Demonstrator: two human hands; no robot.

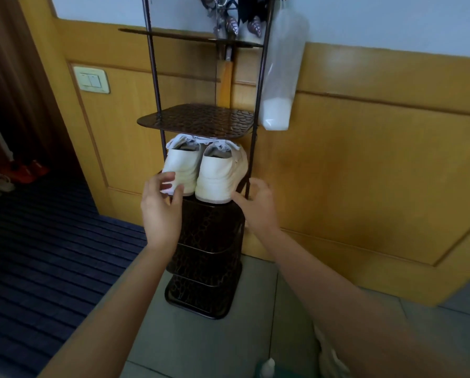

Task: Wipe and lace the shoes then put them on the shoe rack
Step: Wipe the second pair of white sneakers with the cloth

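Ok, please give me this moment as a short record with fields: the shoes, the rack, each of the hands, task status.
shoes: white left shoe and right shoe, side by side, heels toward the camera
place: on a shelf of the shoe rack, under the patterned shelf
left hand: at the left shoe's heel, fingers curved; grip or touch unclear
right hand: beside the right shoe's heel, relaxed, holding nothing
beside: plastic bag hanging at the rack's right
status: both shoes on the rack

The lower wall was clad in yellow wood panelling (pixel 364 159), with pale paint (pixel 392 23) above. A light switch (pixel 91 79) was set into the panelling at the left. The floor was laid with grey tiles (pixel 201 345) and a dark blue striped carpet (pixel 37 255).
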